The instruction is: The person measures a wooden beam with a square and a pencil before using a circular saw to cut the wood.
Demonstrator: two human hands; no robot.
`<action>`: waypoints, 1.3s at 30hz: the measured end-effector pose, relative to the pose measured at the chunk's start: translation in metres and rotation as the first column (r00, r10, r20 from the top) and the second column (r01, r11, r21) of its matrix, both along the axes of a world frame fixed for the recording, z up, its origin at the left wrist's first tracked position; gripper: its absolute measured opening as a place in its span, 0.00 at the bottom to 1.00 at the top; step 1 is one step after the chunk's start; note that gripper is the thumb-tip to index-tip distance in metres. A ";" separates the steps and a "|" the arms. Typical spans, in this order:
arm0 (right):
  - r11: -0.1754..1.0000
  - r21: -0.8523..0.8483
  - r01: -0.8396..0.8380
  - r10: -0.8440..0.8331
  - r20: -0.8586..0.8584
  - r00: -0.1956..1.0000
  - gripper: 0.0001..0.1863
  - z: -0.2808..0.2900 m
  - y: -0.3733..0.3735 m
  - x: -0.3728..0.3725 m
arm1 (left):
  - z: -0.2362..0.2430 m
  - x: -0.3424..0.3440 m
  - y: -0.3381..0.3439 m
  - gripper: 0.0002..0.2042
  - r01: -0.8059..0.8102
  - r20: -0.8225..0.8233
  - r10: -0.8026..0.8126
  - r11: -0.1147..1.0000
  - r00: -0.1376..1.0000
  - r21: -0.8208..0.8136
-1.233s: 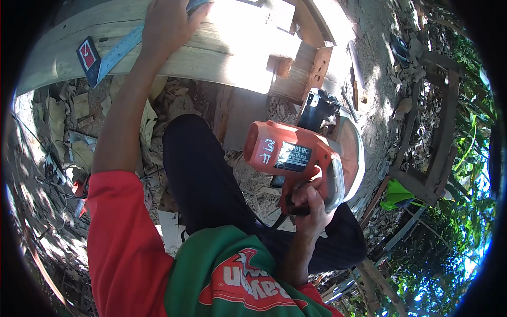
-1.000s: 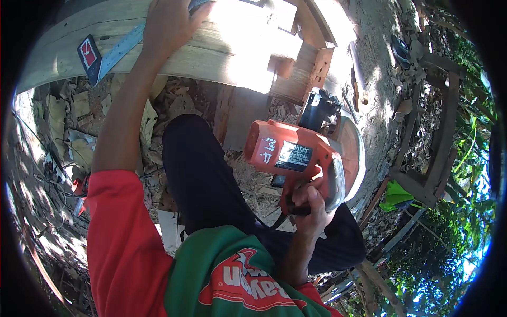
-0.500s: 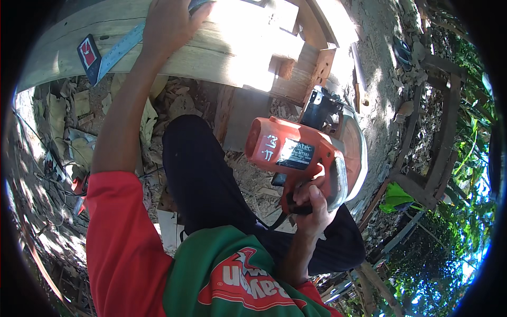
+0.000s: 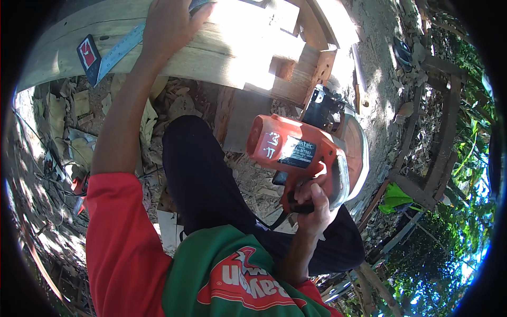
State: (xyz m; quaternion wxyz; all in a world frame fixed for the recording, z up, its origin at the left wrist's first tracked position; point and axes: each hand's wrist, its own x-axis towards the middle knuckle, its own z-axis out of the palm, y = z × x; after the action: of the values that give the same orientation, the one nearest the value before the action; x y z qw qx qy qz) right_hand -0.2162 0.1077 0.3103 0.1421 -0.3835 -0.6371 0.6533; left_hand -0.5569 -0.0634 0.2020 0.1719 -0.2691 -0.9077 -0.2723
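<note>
My left hand (image 4: pixel 170 26) rests at the top of a pale notched wooden board (image 4: pixel 74 39), beside a small blue-grey metallic object (image 4: pixel 199 5); its thumb shows, its other fingertips are hidden. A metal square (image 4: pixel 113 53) with a red-and-black stock lies on the board, passing behind that hand. My right hand (image 4: pixel 311 206) grips the rear handle of a red circular saw (image 4: pixel 274 140) with a pale guard; the saw's dark base plate (image 4: pixel 322 105) is tilted up just below the board's right end, near a brown perforated wooden piece (image 4: pixel 322 71). I cannot tell if they touch.
My bent dark-trousered legs (image 4: pixel 195 174) are below the board, amid wood scraps and dry leaves. A red tool (image 4: pixel 79 187) and cables lie at left. At right are a long rod (image 4: pixel 356 68), a dark loose object (image 4: pixel 402 53), a wooden frame (image 4: pixel 449 137), a green item (image 4: pixel 396 195) and foliage.
The saw and my right hand have shifted slightly up and to the right toward the board's end. My left hand stays in place.
</note>
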 end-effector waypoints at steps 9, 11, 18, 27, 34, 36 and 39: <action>1.000 -0.011 -0.027 0.027 0.000 1.000 0.11 0.001 0.004 -0.005 | 0.000 0.000 0.000 0.20 -0.001 0.041 0.000 1.000 0.999 0.015; 1.000 -0.008 -0.007 0.007 0.012 1.000 0.11 0.001 0.003 -0.006 | -0.002 0.000 -0.001 0.20 0.005 0.018 -0.006 1.000 1.000 0.022; 0.997 -0.073 0.018 -0.025 -0.093 0.995 0.10 -0.006 0.009 -0.002 | -0.003 -0.001 0.000 0.19 0.009 0.003 -0.009 1.000 1.000 0.008; 0.999 -0.013 -0.036 0.036 0.009 0.999 0.12 0.000 0.011 -0.009 | 0.001 -0.001 0.000 0.19 0.028 0.029 -0.029 0.999 0.999 0.019; 0.999 -0.030 -0.039 0.039 -0.006 0.999 0.11 -0.001 0.014 -0.013 | 0.000 0.000 0.001 0.20 0.020 0.004 -0.020 1.000 1.000 0.010; 0.999 -0.028 -0.038 0.038 -0.010 0.999 0.11 -0.001 0.015 -0.015 | -0.002 -0.001 0.000 0.20 0.017 0.000 -0.017 1.000 1.000 0.010; 0.998 -0.051 -0.037 0.034 -0.062 0.998 0.11 -0.004 0.018 -0.018 | -0.006 -0.001 -0.002 0.20 0.011 -0.037 -0.010 1.000 0.999 0.013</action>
State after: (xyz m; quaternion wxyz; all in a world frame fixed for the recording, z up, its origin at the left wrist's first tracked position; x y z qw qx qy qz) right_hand -0.2340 0.1253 0.3061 0.1398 -0.3556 -0.6221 0.6834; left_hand -0.5574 -0.0654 0.1957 0.1891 -0.2777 -0.9011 -0.2742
